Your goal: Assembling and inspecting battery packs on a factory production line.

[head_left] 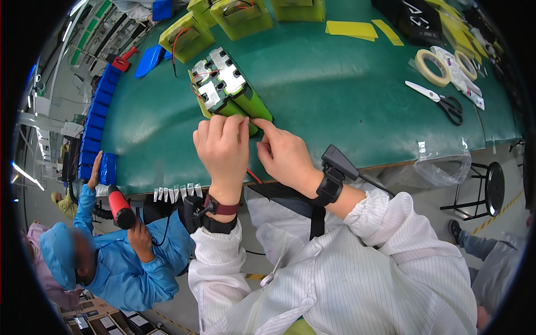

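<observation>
A battery pack of green cylindrical cells (251, 103) lies on the green table mat, with white and metal pieces across its top and thin red wires at its left side. Both hands meet at its near end. My left hand (222, 148) is closed, its fingertips pinched together against the pack's near edge. My right hand (286, 155) has its index finger reaching to that same edge while the other fingers curl in. Whatever is pinched is hidden by the fingers. A short red wire (254, 176) shows below, between my wrists.
Yellow-wrapped packs (187, 36) stand at the back. Yellow sheets (352, 30), tape rolls (432, 68) and scissors (438, 100) lie to the right. Clear tape strips (177, 192) hang off the front edge. At left, a co-worker holds a red heat gun (120, 206) near blue packs (94, 128).
</observation>
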Demonstrator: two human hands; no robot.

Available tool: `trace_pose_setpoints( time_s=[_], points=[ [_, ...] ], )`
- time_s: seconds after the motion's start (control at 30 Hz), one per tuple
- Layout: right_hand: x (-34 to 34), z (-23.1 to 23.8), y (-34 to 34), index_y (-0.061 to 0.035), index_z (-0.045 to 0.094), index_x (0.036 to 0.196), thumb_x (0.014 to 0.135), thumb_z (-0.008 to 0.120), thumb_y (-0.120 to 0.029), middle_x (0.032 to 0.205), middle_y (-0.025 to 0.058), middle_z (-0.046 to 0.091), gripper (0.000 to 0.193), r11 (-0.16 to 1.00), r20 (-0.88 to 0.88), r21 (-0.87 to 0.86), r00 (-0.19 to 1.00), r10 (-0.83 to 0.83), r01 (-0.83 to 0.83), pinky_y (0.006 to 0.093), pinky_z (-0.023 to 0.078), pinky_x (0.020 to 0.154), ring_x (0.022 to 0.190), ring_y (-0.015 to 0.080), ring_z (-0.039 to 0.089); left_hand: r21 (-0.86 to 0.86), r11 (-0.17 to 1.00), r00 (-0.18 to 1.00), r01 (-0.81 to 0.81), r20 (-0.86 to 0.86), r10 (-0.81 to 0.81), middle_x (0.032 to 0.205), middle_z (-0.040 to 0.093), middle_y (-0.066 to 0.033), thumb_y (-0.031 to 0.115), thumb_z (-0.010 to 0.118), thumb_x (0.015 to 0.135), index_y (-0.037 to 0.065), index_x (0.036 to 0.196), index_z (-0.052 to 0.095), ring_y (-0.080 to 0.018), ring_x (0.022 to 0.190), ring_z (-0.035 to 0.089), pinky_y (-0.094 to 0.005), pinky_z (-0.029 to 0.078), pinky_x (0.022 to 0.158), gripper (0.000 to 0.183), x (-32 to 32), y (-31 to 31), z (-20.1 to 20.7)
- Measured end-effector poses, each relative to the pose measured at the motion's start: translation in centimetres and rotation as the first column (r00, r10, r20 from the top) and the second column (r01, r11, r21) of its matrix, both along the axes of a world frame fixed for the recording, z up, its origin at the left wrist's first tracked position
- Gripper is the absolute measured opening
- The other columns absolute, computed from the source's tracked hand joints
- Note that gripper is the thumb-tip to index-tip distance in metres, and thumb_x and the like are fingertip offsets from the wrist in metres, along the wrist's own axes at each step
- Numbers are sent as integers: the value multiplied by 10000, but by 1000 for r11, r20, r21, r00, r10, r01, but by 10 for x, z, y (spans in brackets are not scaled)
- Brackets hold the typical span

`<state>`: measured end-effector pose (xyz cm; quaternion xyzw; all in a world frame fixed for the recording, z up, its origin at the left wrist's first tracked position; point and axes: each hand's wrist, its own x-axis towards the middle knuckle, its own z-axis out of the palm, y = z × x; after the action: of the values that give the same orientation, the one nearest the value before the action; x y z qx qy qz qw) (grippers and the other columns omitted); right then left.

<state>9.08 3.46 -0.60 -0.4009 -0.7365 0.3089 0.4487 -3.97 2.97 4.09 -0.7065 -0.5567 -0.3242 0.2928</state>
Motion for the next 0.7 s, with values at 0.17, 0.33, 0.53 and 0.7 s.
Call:
trace_pose_setpoints(
  time_s=[0.17,0.33,0.53,0.7],
  points=[
    [1,-3,8,-45,572,1208,841,593,-42,701,92,606,368,998,-103,-64,995,5,-12,351,480,570,596,241,608,-56,991,972,-124,195,133,957,543,-100,75,780,697,43,976,569,-293,874,536,-392,424,748,351,5,-12,-11],
    [4,6,9,-40,617,1103,844,556,-66,735,143,641,267,983,-141,-176,990,25,-49,417,490,591,646,320,631,-33,998,842,-49,536,59,1330,371,-238,31,782,684,-13,1322,296,-420,1280,368,-472,372,1022,803,14,-4,-30],
    [12,8,10,-34,622,1094,840,573,-65,722,124,637,261,976,-148,-207,988,37,-67,398,479,573,621,290,625,-60,996,762,65,647,-11,1402,372,-276,7,725,734,8,1474,141,-408,1279,438,-437,390,1051,943,18,5,-34],
    [17,15,8,-28,622,1094,840,575,-65,721,111,639,261,975,-101,-213,994,42,-63,392,475,568,608,283,622,-97,985,675,143,737,-26,1378,411,-274,32,711,753,15,1487,125,-397,1261,473,-413,420,1021,940,14,8,-36]
  ],
)
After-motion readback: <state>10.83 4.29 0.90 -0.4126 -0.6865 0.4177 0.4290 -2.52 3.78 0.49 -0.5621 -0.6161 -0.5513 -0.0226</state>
